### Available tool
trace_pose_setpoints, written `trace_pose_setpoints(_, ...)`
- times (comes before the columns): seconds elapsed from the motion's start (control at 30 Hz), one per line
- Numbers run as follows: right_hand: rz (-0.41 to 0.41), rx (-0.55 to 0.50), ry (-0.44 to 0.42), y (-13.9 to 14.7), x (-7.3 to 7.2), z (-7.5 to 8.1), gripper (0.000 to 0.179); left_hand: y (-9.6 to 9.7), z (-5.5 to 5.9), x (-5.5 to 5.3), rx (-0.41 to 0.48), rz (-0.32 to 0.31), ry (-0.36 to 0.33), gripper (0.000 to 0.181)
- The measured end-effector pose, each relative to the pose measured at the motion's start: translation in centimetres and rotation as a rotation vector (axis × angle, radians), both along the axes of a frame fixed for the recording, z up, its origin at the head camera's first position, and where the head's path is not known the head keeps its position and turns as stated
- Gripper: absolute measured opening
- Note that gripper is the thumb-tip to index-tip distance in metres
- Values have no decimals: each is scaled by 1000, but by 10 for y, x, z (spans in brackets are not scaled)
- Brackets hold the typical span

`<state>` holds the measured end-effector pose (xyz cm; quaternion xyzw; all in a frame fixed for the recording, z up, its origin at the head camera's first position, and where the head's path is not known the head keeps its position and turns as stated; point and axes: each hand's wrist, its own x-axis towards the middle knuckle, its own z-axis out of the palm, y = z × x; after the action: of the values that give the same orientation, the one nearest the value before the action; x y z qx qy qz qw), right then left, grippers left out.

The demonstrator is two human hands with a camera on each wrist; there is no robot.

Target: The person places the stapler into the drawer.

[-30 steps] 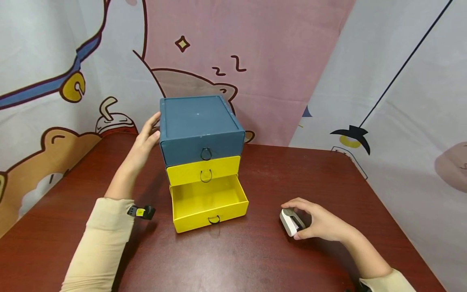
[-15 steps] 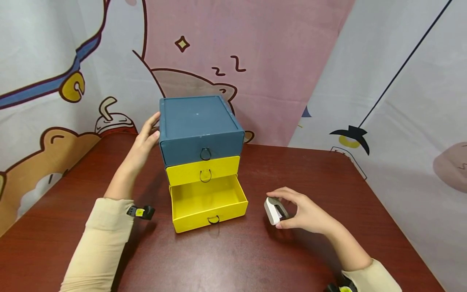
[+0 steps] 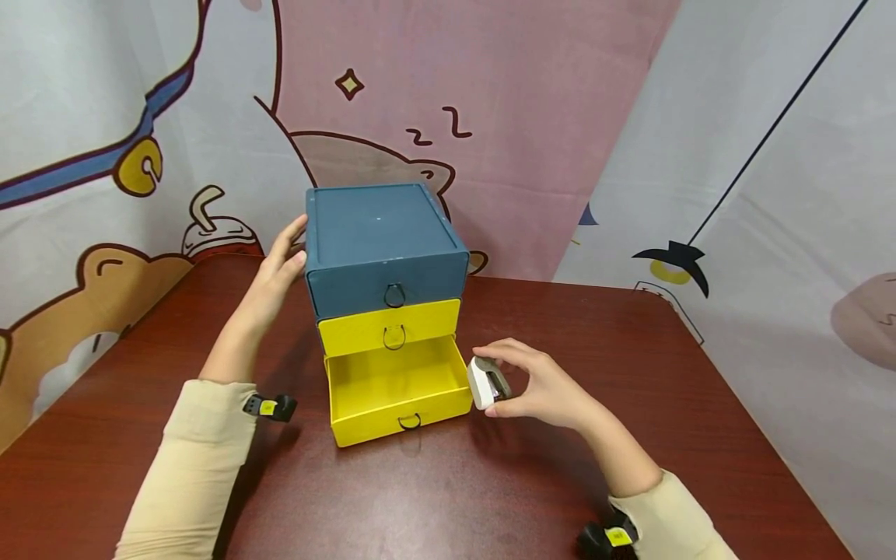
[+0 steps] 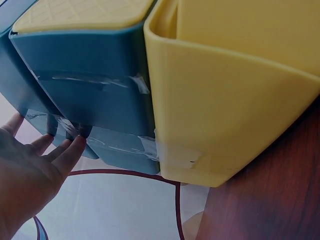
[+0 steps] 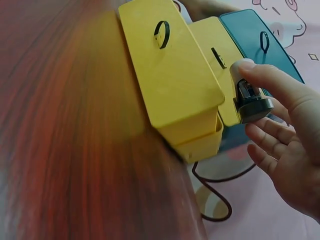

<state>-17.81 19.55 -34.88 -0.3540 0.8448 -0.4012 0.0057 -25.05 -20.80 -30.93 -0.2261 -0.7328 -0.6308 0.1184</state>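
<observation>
A small white and grey stapler (image 3: 481, 383) is pinched between the thumb and fingers of my right hand (image 3: 542, 386), raised off the table. It overlaps the right front corner of the pulled-out lower yellow drawer (image 3: 406, 418) in the head view. The right wrist view shows the stapler (image 5: 256, 110) end-on, beside the drawer fronts. My left hand (image 3: 269, 284) rests its extended fingers against the left side of the blue-topped drawer unit (image 3: 378, 225). In the left wrist view, the fingertips (image 4: 75, 145) touch the taped blue side wall (image 4: 95, 80).
Above the lower drawer sits a second yellow drawer (image 3: 420, 319), with a blue drawer (image 3: 434, 280) on top. Each front has a black ring handle. The unit stands on a dark red wooden table (image 3: 560, 327), backed by a cartoon-printed cloth (image 3: 532, 117).
My right hand has lifted the stapler from the table and carried it left to the lower drawer's right edge. My left hand and the drawer unit have stayed in place.
</observation>
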Motion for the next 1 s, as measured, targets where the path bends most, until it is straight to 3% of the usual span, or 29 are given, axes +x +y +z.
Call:
trace_pose_setpoints(0.3,17,-62,20,-27,-11,-1,70,0,0,1,-18,11,2,61)
trace_pose_setpoints(0.6,-64,-70,23,-51,-19,-5,71,2,0,0,8,-4,-6,61)
trace_pose_setpoints(1.0,-101,-47,20,-65,-25,-13,71,1,0,-1,-6,8,4,61)
